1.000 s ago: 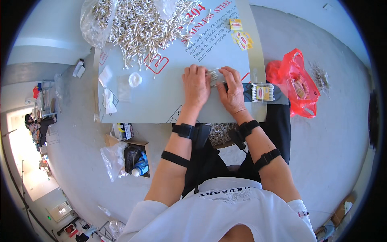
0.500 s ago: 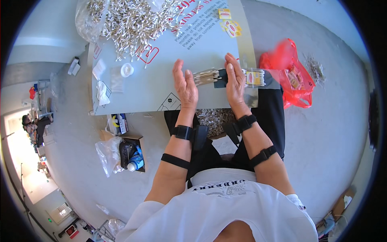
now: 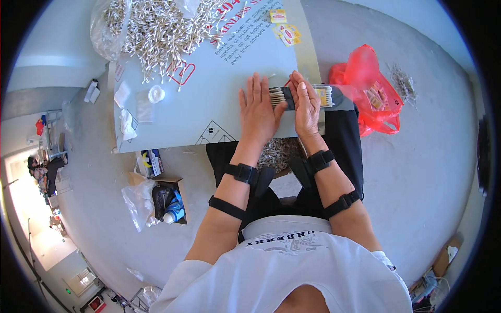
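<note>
My left hand [image 3: 259, 116] lies palm down on the worktable's metal sheet [image 3: 203, 104], fingers stretched. Its thumb side rests against a bundle of cotton swabs [image 3: 275, 96] lined up side by side, and the hand hides part of them. Just right of the bundle my right hand [image 3: 307, 108] stands on its edge, fingers straight and holding nothing. A dark strip [image 3: 288, 99] shows between bundle and right hand. Beyond that hand sits a clear pack of swabs with a yellow label [image 3: 323, 96], partly covered by the hand.
A large heap of loose swabs [image 3: 162, 36] and a plastic bag [image 3: 109, 31] occupy the far left. Yellow labels [image 3: 288, 34] lie at the far right, a round white container [image 3: 156, 94] at left. A red bag [image 3: 383, 99] is beside the table; a cardboard box [image 3: 180, 193] stands on the floor.
My left hand has moved right and turned from its edge to palm down, against the swab bundle. My right hand stays beside the bundle, covering more of the labelled pack.
</note>
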`<action>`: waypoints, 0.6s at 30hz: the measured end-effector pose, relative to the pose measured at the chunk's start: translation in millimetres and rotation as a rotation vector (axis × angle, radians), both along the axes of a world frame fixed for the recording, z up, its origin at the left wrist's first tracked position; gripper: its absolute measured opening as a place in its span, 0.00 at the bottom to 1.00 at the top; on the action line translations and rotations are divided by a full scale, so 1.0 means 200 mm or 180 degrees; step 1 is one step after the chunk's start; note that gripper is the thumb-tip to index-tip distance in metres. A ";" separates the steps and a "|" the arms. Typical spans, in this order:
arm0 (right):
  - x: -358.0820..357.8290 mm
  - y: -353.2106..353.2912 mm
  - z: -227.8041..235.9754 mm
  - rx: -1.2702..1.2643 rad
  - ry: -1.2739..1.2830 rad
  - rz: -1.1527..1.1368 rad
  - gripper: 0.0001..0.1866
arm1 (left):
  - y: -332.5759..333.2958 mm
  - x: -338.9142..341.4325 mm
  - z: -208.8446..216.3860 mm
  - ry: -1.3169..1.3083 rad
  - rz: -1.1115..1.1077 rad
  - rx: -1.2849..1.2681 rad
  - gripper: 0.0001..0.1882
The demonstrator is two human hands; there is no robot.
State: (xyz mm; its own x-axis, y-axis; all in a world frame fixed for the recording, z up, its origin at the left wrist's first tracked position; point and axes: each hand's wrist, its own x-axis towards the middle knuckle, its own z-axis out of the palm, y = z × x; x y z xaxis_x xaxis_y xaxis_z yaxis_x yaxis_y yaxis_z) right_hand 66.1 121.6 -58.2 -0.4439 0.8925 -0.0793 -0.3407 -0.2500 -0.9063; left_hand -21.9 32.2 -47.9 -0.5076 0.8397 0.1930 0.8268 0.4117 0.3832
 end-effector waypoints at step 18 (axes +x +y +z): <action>-0.03 -0.06 0.00 0.0337 -0.0068 -0.0190 0.19 | 0.04 -0.15 -0.02 -0.0209 -0.0021 0.0313 0.33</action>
State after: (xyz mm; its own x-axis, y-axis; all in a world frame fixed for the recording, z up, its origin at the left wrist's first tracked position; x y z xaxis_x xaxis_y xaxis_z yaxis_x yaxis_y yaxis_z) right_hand 60.3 110.5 -57.3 -0.3890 0.9212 0.0080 -0.3324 -0.1323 -0.9338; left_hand -51.9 40.5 -50.9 -0.5164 0.8217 0.2412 0.8012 0.3642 0.4749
